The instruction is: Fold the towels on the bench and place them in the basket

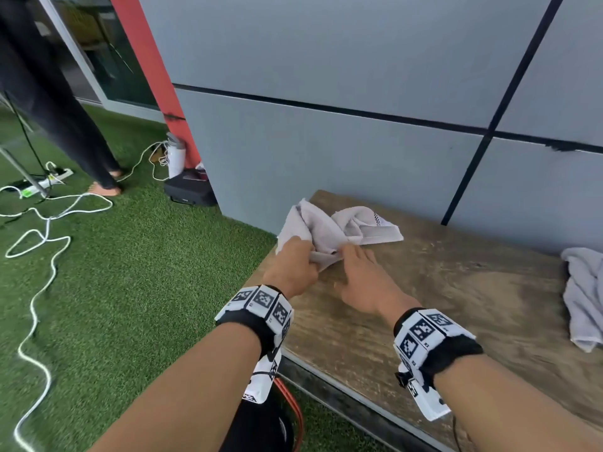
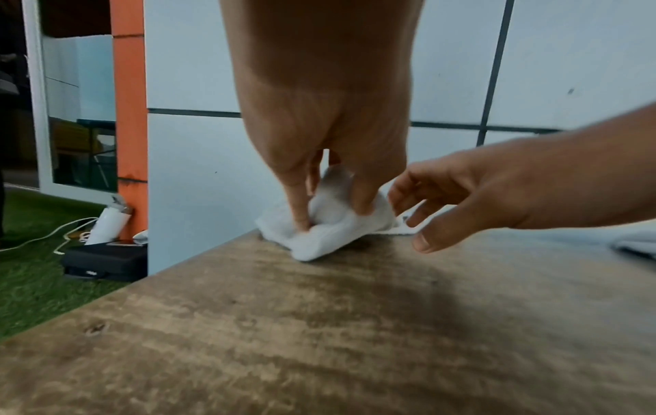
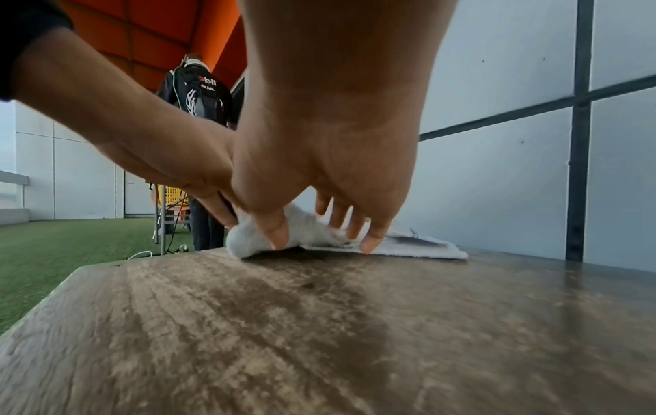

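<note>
A crumpled pale grey towel lies at the far left end of the wooden bench, with one flat corner spread to the right. My left hand grips the towel's near bunched edge; in the left wrist view the fingers of the left hand dig into the towel. My right hand is right beside it with its fingers relaxed and spread, the fingertips at the towel's edge. A second crumpled towel lies at the bench's right end. No basket is clearly in view.
A grey panelled wall runs close behind the bench. A person stands on the green turf on the left among white cables, and a black case lies near them. A dark object with a red rim sits below the bench's near corner.
</note>
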Available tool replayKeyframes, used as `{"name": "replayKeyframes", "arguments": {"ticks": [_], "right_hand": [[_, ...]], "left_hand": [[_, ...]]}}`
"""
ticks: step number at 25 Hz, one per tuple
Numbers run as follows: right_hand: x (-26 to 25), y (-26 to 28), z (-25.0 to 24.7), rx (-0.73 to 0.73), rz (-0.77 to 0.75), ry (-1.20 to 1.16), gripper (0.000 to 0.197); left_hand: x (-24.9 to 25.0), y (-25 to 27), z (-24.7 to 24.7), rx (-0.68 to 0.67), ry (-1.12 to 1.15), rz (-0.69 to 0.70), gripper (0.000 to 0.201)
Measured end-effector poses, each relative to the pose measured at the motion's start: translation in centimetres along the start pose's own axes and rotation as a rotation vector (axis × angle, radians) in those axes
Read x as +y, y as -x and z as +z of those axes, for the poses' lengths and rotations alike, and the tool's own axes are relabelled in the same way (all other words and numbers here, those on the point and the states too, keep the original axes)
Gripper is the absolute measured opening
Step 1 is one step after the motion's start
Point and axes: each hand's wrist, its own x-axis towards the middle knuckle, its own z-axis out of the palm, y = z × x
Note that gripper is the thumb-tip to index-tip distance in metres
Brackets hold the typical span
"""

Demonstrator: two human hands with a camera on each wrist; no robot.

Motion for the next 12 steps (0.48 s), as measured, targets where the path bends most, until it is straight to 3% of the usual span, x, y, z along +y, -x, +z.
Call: {"name": "replayKeyframes", "arguments": {"ticks": [3, 8, 10, 12], "right_hand": [[1.1, 0.9, -1.9, 0.164, 0.049, -0.025, 0.067], [3.7, 5.1, -5.8, 0.269, 0.047, -0.119, 0.014], [4.0, 7.4, -7.4, 0.283, 0.086, -0.246, 0.014], [4.1, 9.5, -8.8, 0.341, 0.133, -0.372, 0.021]], "left_hand": [[1.5, 0.7, -0.9, 0.066, 0.134, 0.119, 0.022], [6.7, 2.8, -2.9, 0.16, 0.405, 0.267, 0.011], [8.4, 2.7, -3.3, 0.2, 0.43, 0.277, 0.007], [10.1, 2.5, -3.5, 0.221, 0.464, 0.244, 0.015]]}}
